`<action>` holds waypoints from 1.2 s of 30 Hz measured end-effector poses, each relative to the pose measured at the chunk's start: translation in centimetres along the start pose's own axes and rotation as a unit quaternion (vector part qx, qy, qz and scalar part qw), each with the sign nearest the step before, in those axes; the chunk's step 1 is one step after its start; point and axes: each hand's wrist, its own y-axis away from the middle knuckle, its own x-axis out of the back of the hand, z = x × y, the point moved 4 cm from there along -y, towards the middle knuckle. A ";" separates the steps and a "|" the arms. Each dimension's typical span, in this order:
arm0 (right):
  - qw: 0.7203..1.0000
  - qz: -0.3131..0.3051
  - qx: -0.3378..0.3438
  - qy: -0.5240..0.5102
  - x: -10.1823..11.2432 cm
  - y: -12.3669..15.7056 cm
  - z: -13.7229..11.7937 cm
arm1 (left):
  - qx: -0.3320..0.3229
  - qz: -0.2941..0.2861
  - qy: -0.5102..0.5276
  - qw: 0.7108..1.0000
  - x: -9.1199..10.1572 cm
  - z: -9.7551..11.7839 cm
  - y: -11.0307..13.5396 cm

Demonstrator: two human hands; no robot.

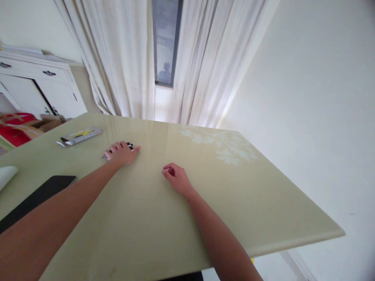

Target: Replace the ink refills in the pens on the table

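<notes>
My left hand (pixel 122 153) lies over a small bunch of pens (pixel 131 146) with dark and white parts, its fingers curved over them and the thumb out to the right. Most of the bunch is hidden beneath the hand; tips (pixel 104 157) stick out on the left. My right hand (pixel 176 177) rests on the table further right, with fingers curled in and nothing visible in them. Beyond my left hand lies a grey pen box (pixel 83 135) with yellow markings, its near-left end flap open.
The pale green table (pixel 152 226) has a white floral pattern (pixel 222 142) at its far right. A black flat object (pixel 43 195) lies partly behind my left forearm, near a white item (pixel 6 175). A white cabinet (pixel 43 84), red items (pixel 17 123) and curtains (pixel 123 58) stand beyond.
</notes>
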 end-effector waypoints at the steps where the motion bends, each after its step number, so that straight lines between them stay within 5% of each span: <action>1: 1.000 -0.001 0.003 0.000 0.0 0.0 0.0 | -0.014 0.034 -0.070 0.997 -0.1 -0.1 0.6; 10: 0.998 -0.017 -0.005 0.055 -0.1 0.2 -0.7 | 0.038 0.046 -0.196 0.979 -1.0 -1.1 -0.2; 23: 0.996 -0.027 0.012 0.082 -0.1 0.3 -0.9 | 0.042 0.035 -0.190 0.980 -0.5 -1.4 -1.3; 36: 0.993 -0.031 0.023 0.112 -0.1 0.2 -1.3 | 0.023 0.037 -0.204 0.978 -1.4 -0.7 0.7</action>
